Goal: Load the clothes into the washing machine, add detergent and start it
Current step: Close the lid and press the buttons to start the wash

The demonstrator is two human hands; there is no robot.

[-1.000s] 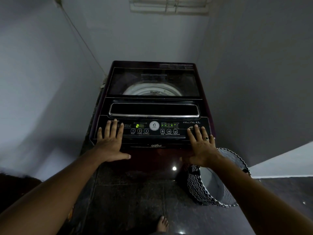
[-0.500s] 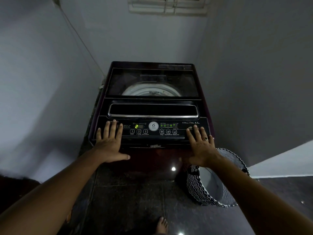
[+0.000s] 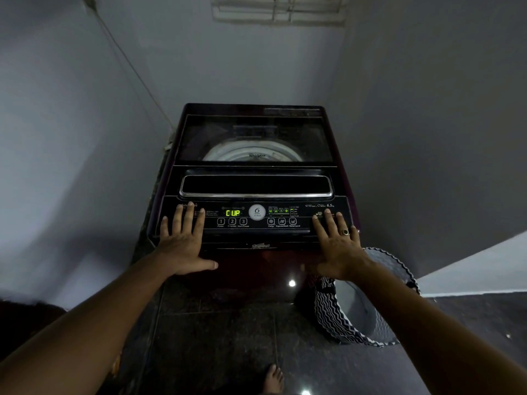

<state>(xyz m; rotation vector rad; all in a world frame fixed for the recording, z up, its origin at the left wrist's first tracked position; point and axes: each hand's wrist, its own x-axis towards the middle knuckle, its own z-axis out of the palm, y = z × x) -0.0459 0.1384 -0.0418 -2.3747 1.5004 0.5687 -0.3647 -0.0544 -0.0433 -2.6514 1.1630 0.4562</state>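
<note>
1. Since half a second ago the green display (image 3: 233,213) has switched from a reading that began with "2" to "CUP". Both hands have stayed in place on the front of the machine.
2. At far left, a thin cord (image 3: 128,61) runs slanting down the pale wall toward the machine's back left corner.
3. The left hand (image 3: 182,246) lies flat on the left end of the control panel (image 3: 256,228). Its fingers are straight and slightly spread, its thumb juts toward the middle over the front edge, and it grips nothing.
4. The washing machine (image 3: 253,172), dark and top-loading, stands in the corner with its glass lid (image 3: 253,132) closed. The pale drum rim (image 3: 253,152) shows through the glass, but what lies inside cannot be made out.
5. On the panel, buttons marked 1, 2 and 3 (image 3: 243,221) sit just below the display. A round white badge (image 3: 257,212) is to their right, followed by three more buttons under small green lights.
6. A bare foot (image 3: 273,377) rests on the dark tiled floor (image 3: 214,337) in front of the machine.
7. The right hand (image 3: 339,249) lies flat on the panel's right end, fingers straight and fanned, holding nothing. One finger wears a ring (image 3: 345,232).
8. A laundry basket (image 3: 336,317) with a black-and-white zigzag pattern stands on the floor just beside the machine's front right corner, partly hidden behind the right forearm.
</note>
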